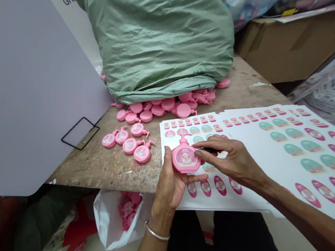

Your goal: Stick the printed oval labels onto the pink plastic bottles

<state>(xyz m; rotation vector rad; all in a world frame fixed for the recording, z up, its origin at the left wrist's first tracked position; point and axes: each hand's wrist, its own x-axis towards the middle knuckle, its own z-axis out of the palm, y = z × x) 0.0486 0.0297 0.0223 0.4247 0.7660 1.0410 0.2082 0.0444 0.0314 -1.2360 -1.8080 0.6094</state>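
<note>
My left hand (169, 183) holds a small pink pump bottle (186, 162) upright, its front turned to me with a round baby label on it. My right hand (227, 154) pinches a thin black tool (210, 150), and its fingertips touch the bottle's right edge. Beneath both hands lie white sticker sheets (249, 139) with pink and green labels. To the left, several labelled pink bottles (142, 154) rest on the wooden table (99, 167). Several bottles showing no label (184, 109) are heaped behind them.
A large green bag (162, 35) stands at the back over the heap. A grey-white panel (26, 86) covers the left side. An open white bag (106, 224) with pink bottles hangs below the table edge. A cardboard box (302, 46) is at the back right.
</note>
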